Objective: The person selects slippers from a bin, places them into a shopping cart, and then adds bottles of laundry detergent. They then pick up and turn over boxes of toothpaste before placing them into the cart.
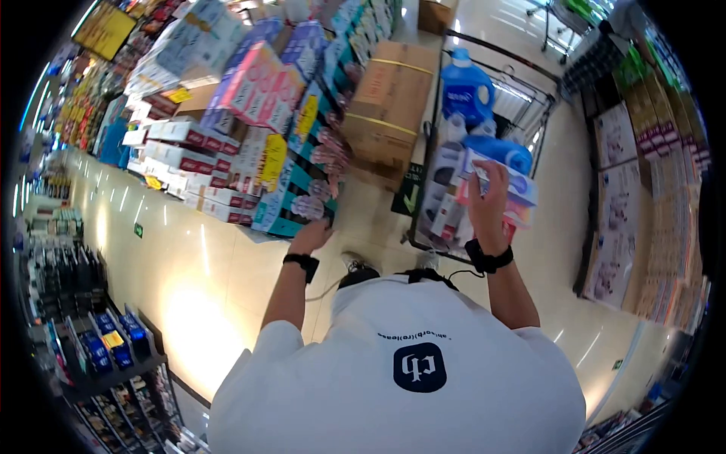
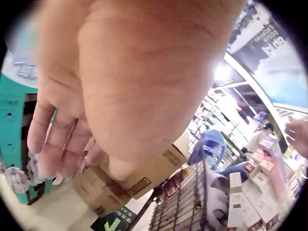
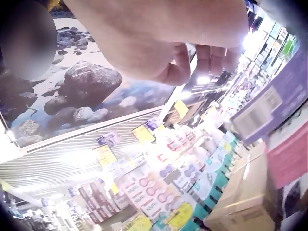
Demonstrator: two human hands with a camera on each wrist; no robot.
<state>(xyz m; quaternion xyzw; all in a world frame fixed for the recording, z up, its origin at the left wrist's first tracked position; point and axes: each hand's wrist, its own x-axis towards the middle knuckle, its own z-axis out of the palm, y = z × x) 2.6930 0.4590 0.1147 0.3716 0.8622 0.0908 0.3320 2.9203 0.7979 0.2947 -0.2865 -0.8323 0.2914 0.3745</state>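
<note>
In the head view my left hand hangs beside the teal display rack with round pink packs. The left wrist view shows its palm with nothing in it and the fingers loosely bent. My right hand is above the shopping cart, its fingers bent over a purple and white box. From the right wrist, the hand has relaxed fingers, and the purple box stands apart from them. Blue detergent bottles and small white boxes lie in the cart.
A strapped brown carton stands between the rack and the cart. Stacked boxed goods rise at the left, more cartons at the right. A dark shelf unit is at the lower left. Another person is at the upper right.
</note>
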